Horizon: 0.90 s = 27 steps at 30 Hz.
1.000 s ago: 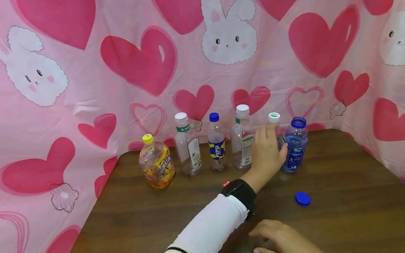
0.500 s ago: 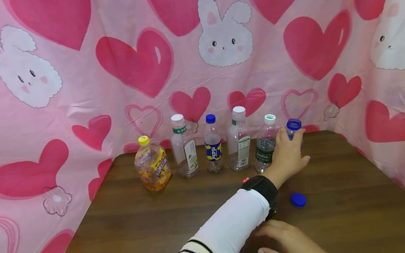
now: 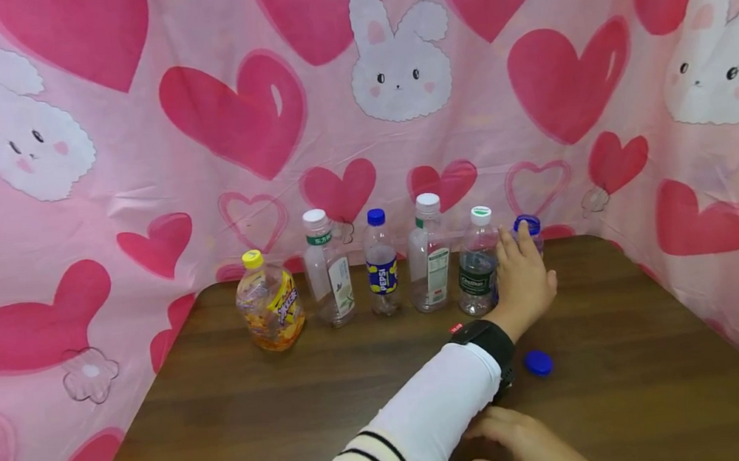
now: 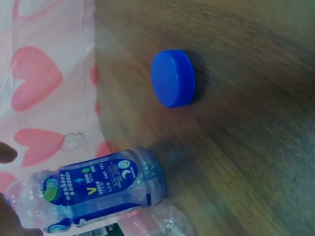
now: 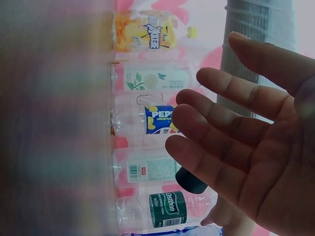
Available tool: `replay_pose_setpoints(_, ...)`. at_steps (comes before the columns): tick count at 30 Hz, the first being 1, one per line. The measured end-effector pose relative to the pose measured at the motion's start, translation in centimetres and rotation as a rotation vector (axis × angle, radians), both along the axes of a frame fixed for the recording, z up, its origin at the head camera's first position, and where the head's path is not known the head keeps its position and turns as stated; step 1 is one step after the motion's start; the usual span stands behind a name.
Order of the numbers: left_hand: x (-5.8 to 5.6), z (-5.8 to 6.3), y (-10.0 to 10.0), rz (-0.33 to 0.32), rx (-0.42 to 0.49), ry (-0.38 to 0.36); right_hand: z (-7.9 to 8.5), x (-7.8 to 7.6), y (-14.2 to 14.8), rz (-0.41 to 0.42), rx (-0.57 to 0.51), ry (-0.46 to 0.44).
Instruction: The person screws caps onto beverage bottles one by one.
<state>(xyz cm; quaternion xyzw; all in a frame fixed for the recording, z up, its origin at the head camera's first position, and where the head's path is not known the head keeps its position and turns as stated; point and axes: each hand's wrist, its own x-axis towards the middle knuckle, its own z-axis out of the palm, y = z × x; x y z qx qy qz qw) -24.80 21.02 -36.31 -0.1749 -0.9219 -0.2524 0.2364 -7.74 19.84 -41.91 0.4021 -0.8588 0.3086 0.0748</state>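
Observation:
My left hand (image 3: 520,286) reaches to the far right bottle of the row, its fingers at the neck. That blue-labelled bottle (image 4: 101,189) stands uncapped, its rim (image 3: 526,224) showing above my fingers. In the left wrist view one finger is apart from the bottle and the thumb overlaps its neck; any grip is unclear. A blue bottle cap (image 3: 539,363) lies on the table in front. My right hand (image 3: 520,444) hovers low at the front, partly behind the left sleeve. Its fingers (image 5: 211,132) are spread and loosely bent, holding nothing.
Capped bottles line the back of the dark wooden table (image 3: 280,417): a yellow-capped one (image 3: 271,303), a white-capped one (image 3: 328,271), a Pepsi bottle (image 3: 382,270), another white-capped one (image 3: 428,258) and a green-labelled one (image 3: 476,265). A pink curtain (image 3: 334,137) hangs behind.
My left hand has moved right, from the green-labelled bottle to the uncapped blue one. The right hand stays about where it was. The head view has shifted slightly.

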Motion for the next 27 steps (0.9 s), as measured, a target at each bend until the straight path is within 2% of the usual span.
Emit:
replay_pose_setpoints(4,-0.2,0.0,0.5,0.060,-0.026,-0.003,0.0,0.0,0.1,0.003,0.002,-0.001)
replay_pose_setpoints(9,-0.5,0.0,1.0,0.131,-0.104,0.065,-0.1,0.0,0.1,0.033,-0.003,0.013)
replay_pose_setpoints(17,-0.9,-0.6,1.8,0.217,-0.016,0.147,-0.9,0.2,0.3,0.087,-0.063,0.067)
replay_pose_setpoints(20,-0.9,-0.9,1.8,0.216,-0.003,0.159,-1.1,0.2,0.2,0.094,-0.070,0.047)
replay_pose_setpoints(25,-0.7,-1.0,1.4,0.141,0.021,0.180,-1.0,0.0,0.1,0.110,-0.079,0.023)
replay_pose_setpoints(27,-0.7,-1.0,1.2,0.106,0.037,0.192,-1.0,-0.1,0.0,0.117,-0.079,0.040)
